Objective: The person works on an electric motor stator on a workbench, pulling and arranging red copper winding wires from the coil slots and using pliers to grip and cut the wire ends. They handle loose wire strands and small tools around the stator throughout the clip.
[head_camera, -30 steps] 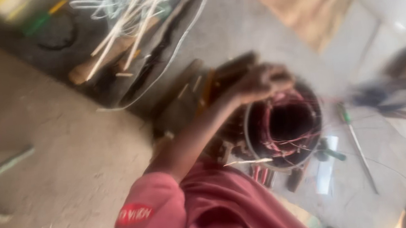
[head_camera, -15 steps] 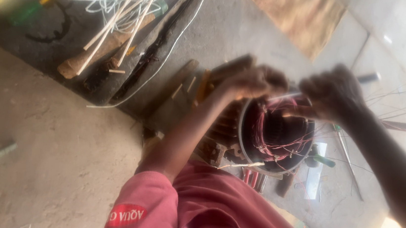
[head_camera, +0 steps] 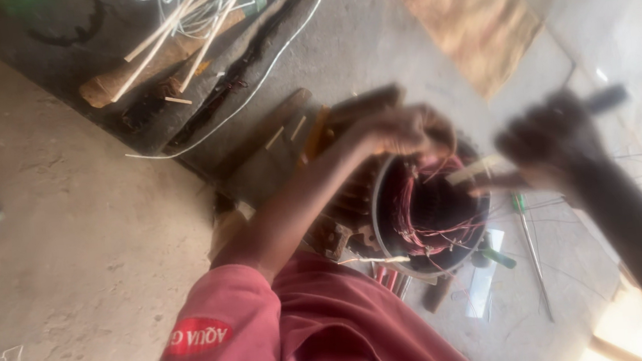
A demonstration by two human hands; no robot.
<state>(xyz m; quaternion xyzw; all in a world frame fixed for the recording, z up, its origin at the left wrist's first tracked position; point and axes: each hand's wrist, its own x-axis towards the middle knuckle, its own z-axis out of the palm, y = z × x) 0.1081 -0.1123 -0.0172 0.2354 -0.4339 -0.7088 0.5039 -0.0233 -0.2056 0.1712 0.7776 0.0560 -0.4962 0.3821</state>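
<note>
Since half a second ago the view has swung a little, so the right hand (head_camera: 549, 147) now sits further right and higher in the picture, and it has drawn back from the rim of the motor stator (head_camera: 430, 213); the left hand (head_camera: 403, 132) has kept its place on the top edge of that stator.

The concrete floor (head_camera: 67, 228) fills most of the view, pale and dusty, with a darker slab along the top. A sheet of brown paper (head_camera: 463, 21) lies on the floor at the upper right. The person's pink shirt (head_camera: 313, 338) takes up the lower middle, with the left forearm rising out of its sleeve toward the stator.

The stator is a round metal shell standing open end up, just right of centre, with reddish copper windings (head_camera: 428, 229) looped inside its bore. The left hand rests on the far rim, fingers curled down over it; blur hides whether they pinch a wire. The right hand, blurred by motion, has its grip pressed together around a dark-handled tool whose end sticks out to the upper right, and a pale strip (head_camera: 473, 171) runs from that hand to the stator rim.

At the top lies a bundle of white sticks and wires (head_camera: 187, 13) over a wooden handle (head_camera: 130, 69). A thin screwdriver (head_camera: 529, 239) lies on the floor right of the stator.
</note>
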